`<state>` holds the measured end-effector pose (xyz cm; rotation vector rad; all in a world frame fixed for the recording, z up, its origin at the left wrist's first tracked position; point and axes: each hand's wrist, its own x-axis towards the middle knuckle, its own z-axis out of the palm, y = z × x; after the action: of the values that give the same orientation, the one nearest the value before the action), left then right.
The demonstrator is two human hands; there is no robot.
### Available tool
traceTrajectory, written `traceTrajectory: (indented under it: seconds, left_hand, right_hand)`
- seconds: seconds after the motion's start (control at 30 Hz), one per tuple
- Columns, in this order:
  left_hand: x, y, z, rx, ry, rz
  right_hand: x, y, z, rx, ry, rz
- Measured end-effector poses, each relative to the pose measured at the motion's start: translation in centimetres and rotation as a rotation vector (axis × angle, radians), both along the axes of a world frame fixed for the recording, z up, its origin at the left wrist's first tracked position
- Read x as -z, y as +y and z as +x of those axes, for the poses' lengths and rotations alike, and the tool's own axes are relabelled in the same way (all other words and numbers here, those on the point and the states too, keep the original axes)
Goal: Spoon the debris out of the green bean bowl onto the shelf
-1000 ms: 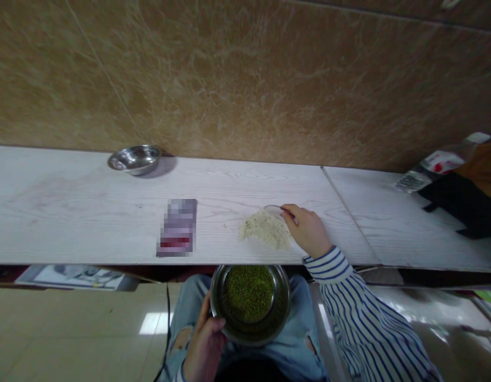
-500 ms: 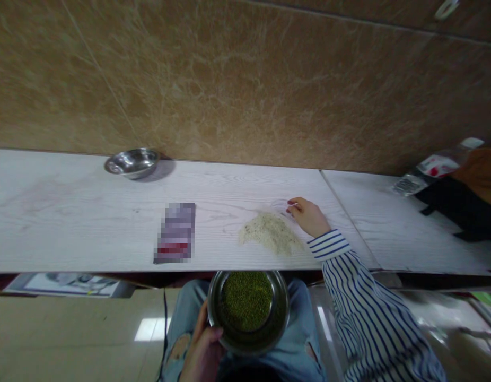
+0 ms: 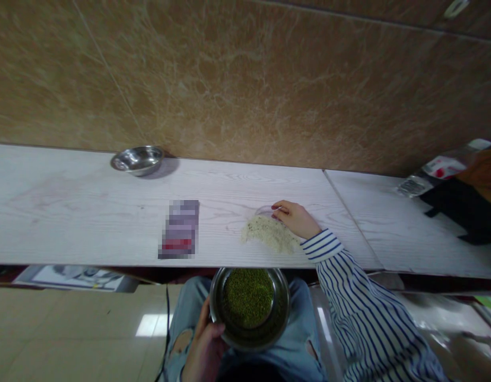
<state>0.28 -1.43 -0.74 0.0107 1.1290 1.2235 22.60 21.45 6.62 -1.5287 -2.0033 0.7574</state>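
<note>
My left hand (image 3: 208, 342) grips the left rim of a metal bowl (image 3: 283, 310), thumb over the edge. The bowl rests on my lap just below the counter's front edge and holds small green beans (image 3: 248, 297). Over the counter, my right hand (image 3: 297, 217) pinches a thin, clear, round-edged piece (image 3: 264, 210), its exact kind unclear. That piece is at the far side of a heap of pale, rice-like grains (image 3: 271, 234) with some darker specks in it. The heap lies loose on the white wood-grain counter (image 3: 225, 180).
A second metal bowl (image 3: 138, 161) stands at the back left by the wall. Nearer me lies a flat, blurred-out rectangular thing (image 3: 180, 228). At the right are a clear plastic bottle (image 3: 440, 167) and a black and brown item (image 3: 464, 204). Brown marbled panelling (image 3: 245, 79) rises behind the counter.
My right hand first moved back and right off the heap's far edge, then came left again with the clear piece. The left hand and bowl stayed in place; the view shifted slightly.
</note>
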Motion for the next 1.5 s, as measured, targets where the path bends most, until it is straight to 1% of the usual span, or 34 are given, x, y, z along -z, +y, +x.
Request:
traceTrajectory:
  seconds: [0.13, 0.3, 0.43, 0.53, 0.63, 0.73, 0.8, 1.0, 1.07, 1.23, 1.33, 1.4, 1.5]
  left_hand:
    - [-0.2, -0.1, 0.0, -0.002, 0.016, 0.007]
    - [-0.1, -0.3, -0.1, 0.011, 0.013, 0.018]
    - [0.1, -0.5, -0.3, 0.047, -0.018, 0.038]
    - [-0.1, -0.7, -0.2, 0.021, 0.009, 0.02]
    - [-0.6, -0.9, -0.1, 0.0, 0.027, 0.016]
    - [-0.8, -1.3, -0.1, 0.015, 0.038, 0.026]
    - [-0.8, -1.5, -0.2, 0.027, 0.039, 0.035]
    - [-0.3, -2.3, -0.4, 0.012, 0.028, 0.021]
    - [-0.1, -2.5, -0.4, 0.022, 0.016, 0.024]
    - [0.5, -3.0, -0.8, 0.03, 0.016, 0.048]
    - [0.9, -3.1, -1.2, 0.067, 0.017, 0.051]
    - [1.0, -2.9, -1.4, 0.095, 0.016, 0.026]
    - [0.9, -2.4, -1.3, 0.105, 0.001, 0.003]
  right_hand:
    - [-0.7, -0.4, -0.8, -0.044, -0.029, 0.024]
    - [-0.9, -1.0, -1.6, -0.075, -0.071, 0.061]
    - [-1.0, -1.5, -2.2, -0.084, -0.093, 0.074]
    - [-1.2, -2.0, -2.5, -0.07, -0.104, 0.084]
    - [-1.7, -2.5, -2.4, -0.02, -0.106, 0.098]
    - [-1.9, -3.0, -1.7, 0.063, -0.09, 0.115]
    - [-1.8, -3.4, -0.9, 0.121, -0.069, 0.117]
    - [-0.5, -5.0, 1.3, 0.252, 0.017, 0.102]
    - [-0.3, -5.7, 1.7, 0.289, 0.038, 0.09]
    - [-1.0, -7.2, 2.5, 0.386, 0.057, 0.043]
    - [-1.4, -7.8, 3.5, 0.452, 0.048, 0.032]
    - [-1.5, -8.1, 4.3, 0.491, 0.037, 0.024]
    - [-1.1, -8.6, 5.5, 0.541, 0.021, 0.012]
